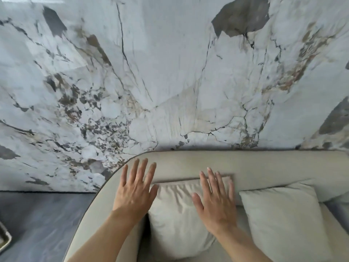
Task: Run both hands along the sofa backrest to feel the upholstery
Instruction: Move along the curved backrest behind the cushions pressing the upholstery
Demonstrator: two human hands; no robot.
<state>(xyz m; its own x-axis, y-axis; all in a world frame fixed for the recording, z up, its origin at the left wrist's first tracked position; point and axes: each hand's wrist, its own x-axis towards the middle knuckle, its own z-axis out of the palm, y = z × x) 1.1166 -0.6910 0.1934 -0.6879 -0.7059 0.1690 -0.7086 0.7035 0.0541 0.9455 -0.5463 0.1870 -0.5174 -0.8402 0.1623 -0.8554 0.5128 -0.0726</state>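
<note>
left hand (135, 190) at backrest (264, 165) corner | right hand (217, 201) over cushion (175, 220) between the hands | second cushion (283, 220) right of right hand | wall (170, 72) behind backrest

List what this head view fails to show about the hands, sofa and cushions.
- Palm contact: left hand and right hand are seen from the back, so the touch on the sofa backrest stays hidden.
- Left cushion: the right hand covers part of its top.
- Right cushion and backrest: cut off by the right and bottom edges.
- Object at the lower-left edge: only a sliver, unidentifiable.
</note>
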